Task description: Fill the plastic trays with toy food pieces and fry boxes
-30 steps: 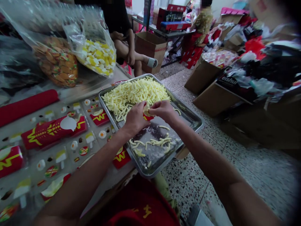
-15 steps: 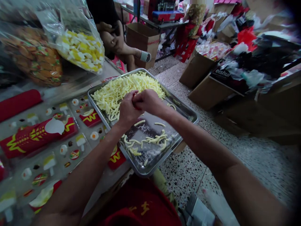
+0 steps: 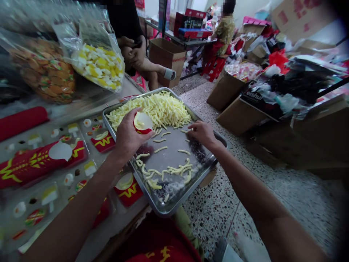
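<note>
Where the metal tray (image 3: 169,213) comes nearest, its floor carries a loose scatter of pale sticks (image 3: 177,170) and a dusting of white powder. Left of it, on the bench (image 3: 125,217), a red packet (image 3: 129,194) with a yellow zigzag lies beside the tray wall, something pale showing in its mouth. Around it lie clear plastic packs (image 3: 61,193) holding lolly-shaped pieces and round, egg-like ones, and a long red bundle (image 3: 35,163) rests across them.

Over the left part of the tray, the left hand (image 3: 128,133) grasps a red carton (image 3: 144,123), its mouth tipped towards the viewer and a few pale sticks inside. Across the tray from it, well apart from the carton, the right hand (image 3: 201,133) is low by the right wall, fingers bent and their tips just beside a loose stick; whether they pinch it I cannot tell.

Beyond both hands, a heap of pale sticks (image 3: 160,109) fills the far end of the tray. Farther back on the bench stand two clear bags, one of brown pieces (image 3: 50,78), the other of yellow-and-white ones (image 3: 100,63). Past them a person (image 3: 131,54) sits near an open cardboard box (image 3: 167,60).
</note>
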Action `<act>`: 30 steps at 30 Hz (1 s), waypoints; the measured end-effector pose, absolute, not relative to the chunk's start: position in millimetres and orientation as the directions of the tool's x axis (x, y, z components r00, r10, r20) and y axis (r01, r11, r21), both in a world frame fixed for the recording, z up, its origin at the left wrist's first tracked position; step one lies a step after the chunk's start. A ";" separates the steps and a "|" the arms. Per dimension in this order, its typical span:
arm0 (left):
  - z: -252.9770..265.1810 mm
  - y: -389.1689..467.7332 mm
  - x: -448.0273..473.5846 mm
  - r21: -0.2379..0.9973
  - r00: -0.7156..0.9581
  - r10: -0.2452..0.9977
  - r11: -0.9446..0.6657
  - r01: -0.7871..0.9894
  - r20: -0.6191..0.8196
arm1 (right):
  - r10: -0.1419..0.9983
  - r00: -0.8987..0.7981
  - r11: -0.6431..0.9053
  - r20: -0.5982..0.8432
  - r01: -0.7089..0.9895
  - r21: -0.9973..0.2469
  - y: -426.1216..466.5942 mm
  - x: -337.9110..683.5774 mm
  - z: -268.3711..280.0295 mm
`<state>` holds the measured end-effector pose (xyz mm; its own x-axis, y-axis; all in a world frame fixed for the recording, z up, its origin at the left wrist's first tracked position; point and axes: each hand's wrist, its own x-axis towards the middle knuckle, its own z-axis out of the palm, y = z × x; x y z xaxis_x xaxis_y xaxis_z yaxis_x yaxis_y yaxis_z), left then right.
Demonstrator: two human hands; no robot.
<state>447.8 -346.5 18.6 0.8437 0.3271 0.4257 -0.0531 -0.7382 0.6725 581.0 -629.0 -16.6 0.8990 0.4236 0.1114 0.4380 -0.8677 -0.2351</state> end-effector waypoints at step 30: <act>17.3 -346.3 409.9 0.586 0.971 0.179 -0.808 0.053 0.159 | 0.675 0.737 -0.676 0.033 0.635 -0.374 -567.1 509.1 -5.9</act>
<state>409.9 -346.3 17.3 0.9710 0.1788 0.1588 0.0530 -0.8084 0.5863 509.1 -567.1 -5.9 0.7370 0.6751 0.0327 0.6353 -0.6755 -0.3742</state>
